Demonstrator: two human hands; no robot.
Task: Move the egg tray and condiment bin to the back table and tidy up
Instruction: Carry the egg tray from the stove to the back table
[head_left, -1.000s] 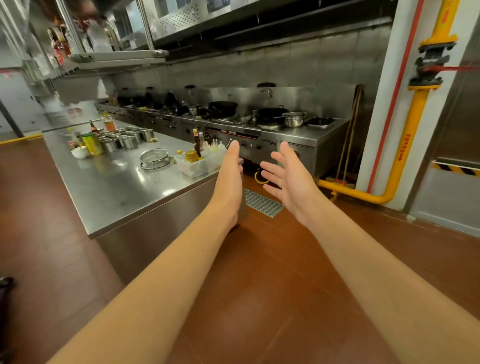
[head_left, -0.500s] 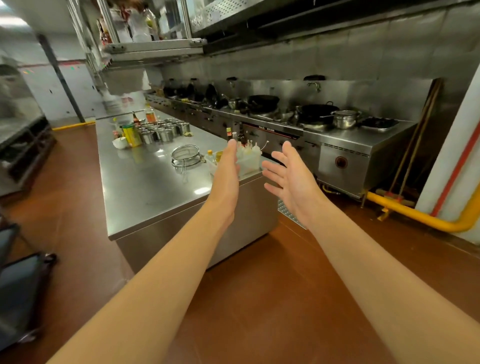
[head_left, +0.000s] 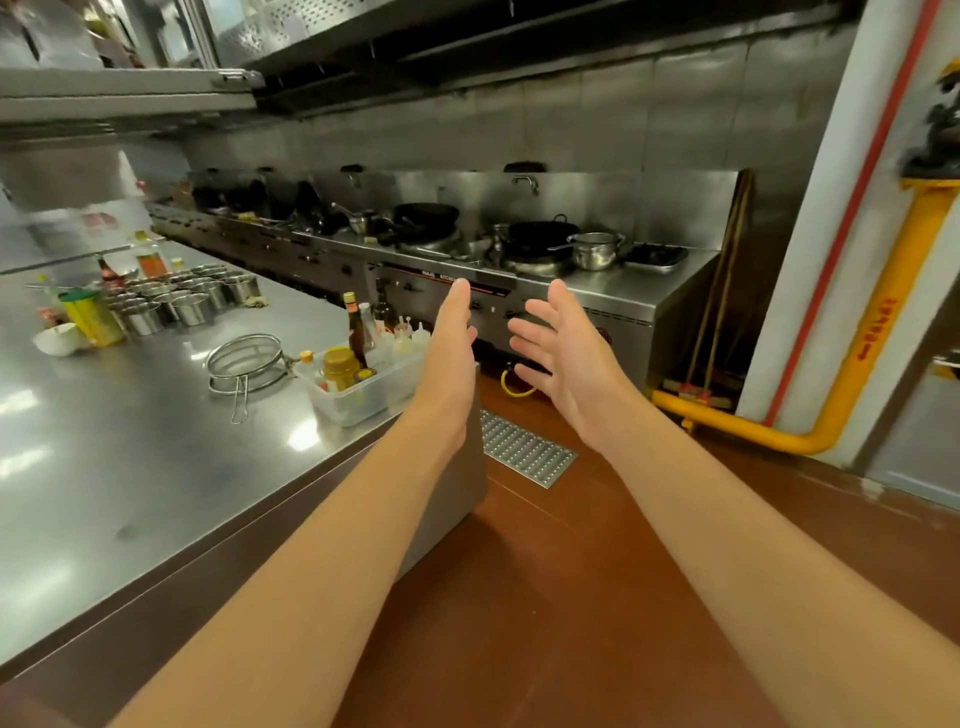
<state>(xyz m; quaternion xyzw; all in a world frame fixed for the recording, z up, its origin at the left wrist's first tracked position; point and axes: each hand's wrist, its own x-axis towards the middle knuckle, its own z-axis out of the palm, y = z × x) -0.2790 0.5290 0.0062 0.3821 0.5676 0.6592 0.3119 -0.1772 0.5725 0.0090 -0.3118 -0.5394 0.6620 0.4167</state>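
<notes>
Both hands were out front with nothing in them. The left hand (head_left: 451, 358) had its fingers straight and together, edge-on to the camera, and the right hand (head_left: 563, 358) had its fingers spread and relaxed, palm turned toward the left one. They were close together but not touching, like they were lined up to take something by its two sides.

What changed over the last second: the view swung round and closed in, so the condiment bin (head_left: 366, 387) went from a small thing further off to sitting just left of the left hand, at the near corner of the tabletop (head_left: 130, 467). The hands kept pretty much the same pose the whole time. My read is the bin was the next thing to be picked up, and no contact had been made yet. I couldn't spot the egg tray anywhere.

The bin's a clear plastic tub holding a dark sauce bottle (head_left: 356, 330), a yellow-lidded jar (head_left: 340, 366) and some squeeze bottles. Just beside it lay a wire strainer (head_left: 244, 361).

Writing: a strip on the stove front (head_left: 447, 276) had white lettering, too blurry to read for sure. The yellow pipe (head_left: 878, 332) had red characters I couldn't make out either.
</notes>
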